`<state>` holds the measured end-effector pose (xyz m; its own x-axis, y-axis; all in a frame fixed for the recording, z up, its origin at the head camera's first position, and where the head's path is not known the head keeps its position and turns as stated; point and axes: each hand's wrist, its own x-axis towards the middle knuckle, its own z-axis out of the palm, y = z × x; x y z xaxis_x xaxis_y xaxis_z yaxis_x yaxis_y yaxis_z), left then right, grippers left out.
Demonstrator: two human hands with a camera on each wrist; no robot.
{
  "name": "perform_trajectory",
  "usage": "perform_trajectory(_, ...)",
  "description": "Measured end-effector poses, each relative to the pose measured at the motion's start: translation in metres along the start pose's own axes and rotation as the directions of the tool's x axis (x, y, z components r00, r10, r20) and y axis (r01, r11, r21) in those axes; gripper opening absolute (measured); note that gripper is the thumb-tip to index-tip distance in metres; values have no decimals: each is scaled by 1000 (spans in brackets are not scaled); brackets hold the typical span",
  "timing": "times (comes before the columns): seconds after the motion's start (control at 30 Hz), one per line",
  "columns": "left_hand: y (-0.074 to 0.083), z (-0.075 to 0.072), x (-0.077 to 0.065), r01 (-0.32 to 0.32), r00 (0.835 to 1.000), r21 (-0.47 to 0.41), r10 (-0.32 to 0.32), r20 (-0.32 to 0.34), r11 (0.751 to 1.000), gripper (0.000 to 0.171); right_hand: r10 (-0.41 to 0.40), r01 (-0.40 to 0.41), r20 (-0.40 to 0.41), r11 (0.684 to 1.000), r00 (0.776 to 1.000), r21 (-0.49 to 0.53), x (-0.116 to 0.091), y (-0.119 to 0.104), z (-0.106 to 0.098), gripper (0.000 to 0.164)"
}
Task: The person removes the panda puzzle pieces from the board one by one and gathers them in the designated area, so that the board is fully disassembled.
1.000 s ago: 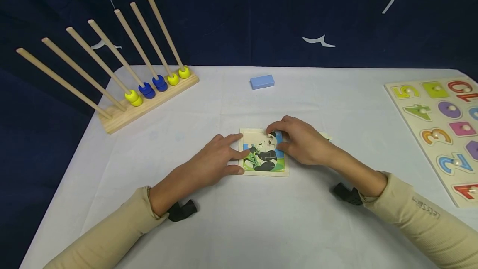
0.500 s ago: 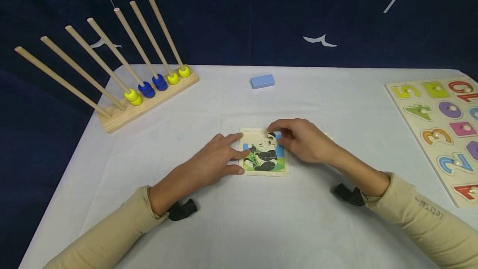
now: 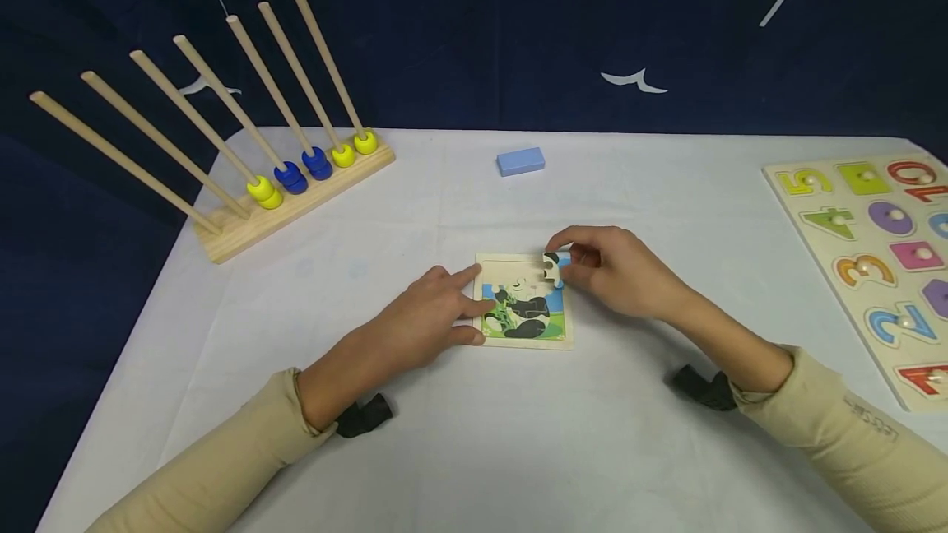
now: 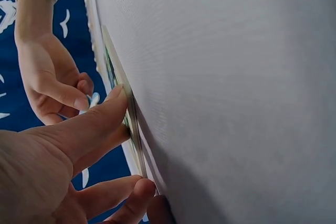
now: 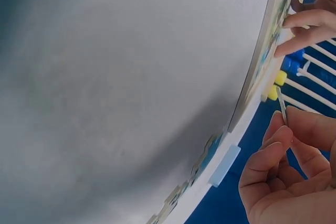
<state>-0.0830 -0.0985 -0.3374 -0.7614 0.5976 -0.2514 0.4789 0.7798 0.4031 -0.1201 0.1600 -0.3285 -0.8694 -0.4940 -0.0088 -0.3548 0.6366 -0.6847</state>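
Blue-edged piece (image 3: 557,271) just lifted, pinched in the right hand (image 3: 624,271), likely reopening the panda board's (image 3: 527,344) far-right corner; left hand (image 3: 424,315) spread, fingers resting along the left edge.

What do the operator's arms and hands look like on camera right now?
Both hands, left and right, are bare, without gloves. The left sleeve and right sleeve are long and beige-tan. Dark lettering marks the right one, too blurred to read. A black, angular device juts out beside each cuff, left and right.
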Motion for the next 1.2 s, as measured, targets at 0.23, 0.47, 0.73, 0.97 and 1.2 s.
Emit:
perform_trajectory(0.23, -1, 1, -1, 10, 999, -40, -12, -46, 999, 65, 40, -40, -6, 999, 999, 31, -5, 1, -9, 25)
perform_trajectory(0.47, -3, 1, -1, 45, 998, -46, -47, -40, 998, 73, 64, -64, -5, 993, 998, 102, -12, 11, -19, 23)
perform_trajectory(0.73, -5, 0, 3, 54, 999, -48, -54, -5, 997, 69, 181, -178, -11, 975, 983, 134, -28, 28, -34, 24)
perform_trajectory(0.97, -5, -2, 5, 72, 997, -49, -72, 8, 996, 71, 232, -227, -55, 970, 971, 88, -48, 49, -47, 26)
perform_trajectory(1.2, -4, -3, 7, 68, 998, -40, -68, 3, 997, 71, 250, -251, -77, 968, 965, -4, -63, 64, -57, 26)
